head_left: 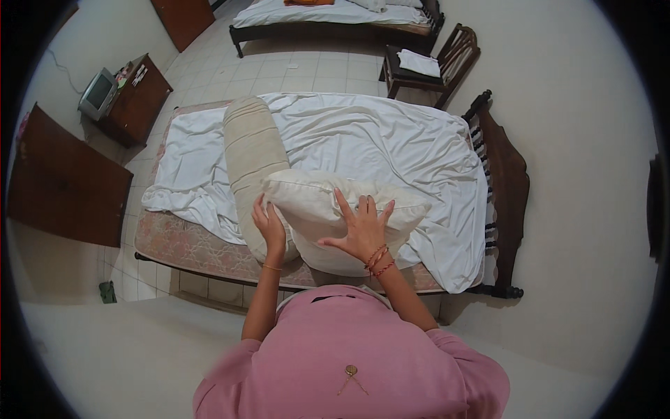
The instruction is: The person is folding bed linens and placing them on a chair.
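The right hand (359,229) is lying spread on the pillow (304,208), the left hand (272,232) is cupping loosely at its edge, both seemingly steadying it.

- I observed the right hand (361,230) spread on a cream pillow (310,213).
- Left hand (271,229) was at its left edge.
- Beige bolster (255,150) lay across white sheet (349,133).

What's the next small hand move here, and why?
Probably curl the right hand to grip the pillow: its fingers lie splayed across the pillow, while the left hand is at the pillow's left side, by the bolster.
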`<state>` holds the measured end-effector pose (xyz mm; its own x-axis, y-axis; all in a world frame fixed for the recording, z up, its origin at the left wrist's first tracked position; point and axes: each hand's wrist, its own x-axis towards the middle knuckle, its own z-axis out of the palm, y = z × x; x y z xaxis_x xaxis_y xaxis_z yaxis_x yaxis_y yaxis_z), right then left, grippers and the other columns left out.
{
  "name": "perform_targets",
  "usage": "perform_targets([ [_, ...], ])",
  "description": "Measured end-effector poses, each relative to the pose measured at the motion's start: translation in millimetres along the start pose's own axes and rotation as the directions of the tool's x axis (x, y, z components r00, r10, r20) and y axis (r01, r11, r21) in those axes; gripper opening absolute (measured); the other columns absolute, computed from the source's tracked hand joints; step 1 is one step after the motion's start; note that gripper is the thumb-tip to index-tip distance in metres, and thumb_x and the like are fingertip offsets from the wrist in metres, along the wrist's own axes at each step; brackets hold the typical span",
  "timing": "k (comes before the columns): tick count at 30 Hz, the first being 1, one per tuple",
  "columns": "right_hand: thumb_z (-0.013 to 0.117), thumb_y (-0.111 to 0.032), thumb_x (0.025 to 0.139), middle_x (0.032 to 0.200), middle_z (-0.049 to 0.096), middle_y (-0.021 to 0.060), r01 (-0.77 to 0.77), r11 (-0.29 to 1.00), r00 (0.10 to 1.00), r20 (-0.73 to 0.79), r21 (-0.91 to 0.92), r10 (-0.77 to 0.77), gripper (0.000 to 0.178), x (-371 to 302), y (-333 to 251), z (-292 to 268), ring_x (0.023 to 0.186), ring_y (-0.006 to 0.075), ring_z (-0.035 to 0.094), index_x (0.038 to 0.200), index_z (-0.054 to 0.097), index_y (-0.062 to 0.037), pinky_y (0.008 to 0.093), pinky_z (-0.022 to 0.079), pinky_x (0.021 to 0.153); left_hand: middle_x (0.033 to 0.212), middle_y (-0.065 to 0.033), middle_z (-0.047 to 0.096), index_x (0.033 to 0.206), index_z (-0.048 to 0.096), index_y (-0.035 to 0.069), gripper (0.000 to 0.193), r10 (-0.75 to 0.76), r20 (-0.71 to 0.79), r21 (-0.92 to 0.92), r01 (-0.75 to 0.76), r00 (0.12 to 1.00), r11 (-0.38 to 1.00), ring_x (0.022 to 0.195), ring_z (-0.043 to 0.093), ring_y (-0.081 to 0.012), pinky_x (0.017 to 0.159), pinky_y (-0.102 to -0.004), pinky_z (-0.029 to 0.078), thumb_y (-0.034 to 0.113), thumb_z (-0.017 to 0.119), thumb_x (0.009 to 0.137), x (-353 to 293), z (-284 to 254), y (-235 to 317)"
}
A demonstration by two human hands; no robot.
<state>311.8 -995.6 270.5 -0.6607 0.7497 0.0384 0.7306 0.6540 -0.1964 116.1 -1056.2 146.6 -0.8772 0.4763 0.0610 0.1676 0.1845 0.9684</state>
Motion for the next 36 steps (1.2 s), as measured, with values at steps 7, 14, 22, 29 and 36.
perform_targets([
  [7, 0.047, -0.073, 0.056, 0.123, 0.033, 0.0233, 0.146, 0.986, 0.959, -0.257, 0.081, -0.121, 0.096, 7, -10, 33, 0.119, 0.0377, 0.025, 0.127, 0.031, -0.0096, 0.061, 0.008, 0.093, 0.132, -0.0067, 0.027, 0.13, 0.025, 0.017, 0.067, -0.479, 0.631, -0.234, 0.739, 0.61, 0.632, 0.122, 0.022, -0.0259, 0.092, -0.0565, 0.014, 0.056, 0.04, 0.077, -35, 15, -106],
  [14, 0.06, -0.059, 0.059, 0.113, 0.043, 0.0188, -0.311, 0.95, 0.946, -0.101, -0.03, 0.307, 0.084, 20, 15, 30, 0.103, 0.0309, 0.043, 0.122, 0.036, -0.0092, 0.0554, 0.019, 0.091, 0.11, -0.0088, 0.049, 0.113, 0.049, 0.013, 0.051, -0.531, 0.61, 0.015, 0.662, 0.588, 0.75, 0.1, 0.043, -0.0224, 0.081, -0.043, 0.035, 0.047, 0.05, 0.075, -47, 56, -37],
  [22, 0.068, -0.013, 0.063, 0.085, 0.057, 0.0138, 0.029, 0.796, 0.894, -0.371, 0.604, 0.25, 0.043, 12, 91, 31, 0.08, 0.0291, 0.055, 0.101, 0.05, -0.0038, 0.0359, 0.04, 0.073, 0.068, -0.0004, 0.054, 0.08, 0.059, 0.003, 0.014, -0.296, 0.557, 0.077, 0.307, 0.776, 0.949, 0.056, 0.043, -0.0064, 0.048, -0.0214, 0.034, 0.015, 0.063, 0.073, -42, 94, -54],
  [29, 0.067, 0.001, 0.065, 0.083, 0.056, 0.001, 0.145, 0.542, 0.796, -0.423, 0.828, 0.433, 0.034, -7, 84, -42, 0.077, 0.0085, 0.05, 0.096, 0.051, -0.0009, 0.021, 0.04, 0.07, 0.06, -0.002, 0.055, 0.07, 0.061, 0.002, 0.011, -0.028, 0.412, -0.059, 0.058, 0.911, 0.997, 0.057, 0.051, -0.0085, 0.052, -0.0244, 0.04, 0.012, 0.06, 0.072, -32, 86, -56],
  [36, 0.068, -0.001, 0.062, 0.084, 0.055, 0.0001, 0.17, 0.459, 0.83, -0.377, 0.872, 0.41, 0.033, -36, 95, -72, 0.078, 0.0078, 0.048, 0.092, 0.053, -0.0015, 0.0209, 0.038, 0.072, 0.07, 0.0037, 0.055, 0.093, 0.057, 0.007, 0.021, -0.459, 0.842, 0.242, 0.561, 0.285, 0.792, 0.065, 0.049, -0.0069, 0.057, -0.0214, 0.036, 0.018, 0.058, 0.075, -2, 42, -34],
])
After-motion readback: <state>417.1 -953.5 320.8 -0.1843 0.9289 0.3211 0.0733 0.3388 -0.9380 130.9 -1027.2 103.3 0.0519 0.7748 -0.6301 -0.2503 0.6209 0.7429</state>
